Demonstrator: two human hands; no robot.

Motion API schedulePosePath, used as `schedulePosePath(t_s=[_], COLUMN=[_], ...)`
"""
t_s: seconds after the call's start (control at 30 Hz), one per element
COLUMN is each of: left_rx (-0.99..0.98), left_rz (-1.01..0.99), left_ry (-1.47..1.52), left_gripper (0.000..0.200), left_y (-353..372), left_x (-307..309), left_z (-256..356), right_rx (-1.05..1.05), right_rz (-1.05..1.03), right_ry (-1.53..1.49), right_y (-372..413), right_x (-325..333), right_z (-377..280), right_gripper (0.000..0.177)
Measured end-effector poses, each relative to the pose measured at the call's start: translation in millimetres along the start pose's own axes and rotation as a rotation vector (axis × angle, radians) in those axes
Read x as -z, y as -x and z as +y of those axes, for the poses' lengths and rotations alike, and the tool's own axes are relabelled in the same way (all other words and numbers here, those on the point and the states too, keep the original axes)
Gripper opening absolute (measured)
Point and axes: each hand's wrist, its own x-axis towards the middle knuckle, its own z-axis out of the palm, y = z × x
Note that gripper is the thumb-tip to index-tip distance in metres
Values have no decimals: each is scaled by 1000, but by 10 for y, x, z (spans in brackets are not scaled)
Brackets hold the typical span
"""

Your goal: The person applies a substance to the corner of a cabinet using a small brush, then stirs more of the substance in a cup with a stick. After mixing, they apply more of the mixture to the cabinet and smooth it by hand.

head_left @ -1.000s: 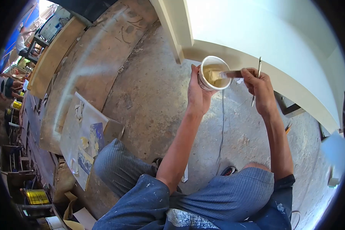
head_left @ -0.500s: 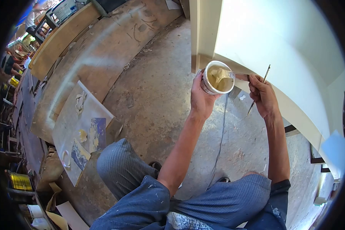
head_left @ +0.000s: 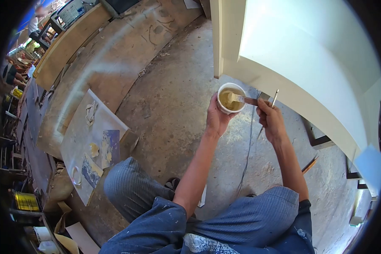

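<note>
Head view — left hand point(head_left: 218, 120) clasps the putty cup point(head_left: 224, 104), centre-right of frame. Right hand point(head_left: 270, 120), just right of it, grips a putty knife point(head_left: 249, 100) lying level — blade tip inside the cup.

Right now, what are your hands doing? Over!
Left hand shut on the putty cup. Right hand shut on the putty knife, blade dipped in the cup, thin rod tucked alongside. White panel close behind.

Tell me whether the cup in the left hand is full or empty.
Partly full: beige paste lies inside the cup, below its white rim, and the blade tip of the putty knife dips into it.
</note>
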Motion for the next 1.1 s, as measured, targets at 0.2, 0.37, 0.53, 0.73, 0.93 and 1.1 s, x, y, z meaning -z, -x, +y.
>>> schedulePosePath(t_s=[0.2,0.37,0.53,0.73,0.93,1.1], left_rx=[-83,-89,-93,-104,-92,-59], left_rz=[78,96,93,52,81,7], left_ry=[-43,-79,-89,-83,-148,-173], left_gripper=[52,53,52,42,51,53], left_y=[-90,-79,-78,-120,-88,-60], left_x=[195,221,241,322,235,224], left_z=[136,159,122,91,93,43], right_rx=[-156,-171,-154,-177,-69,357], right_rz=[-72,-66,-67,-75,-74,14], right_ry=[-322,-304,-330,-341,-195,523], right_y=[-250,-242,-272,-259,-202,-50], right_x=[-118,-159,-84,-52,-19,-191], right_z=[382,385,475,481,418,46], right_gripper=[20,22,23,25,26,29])
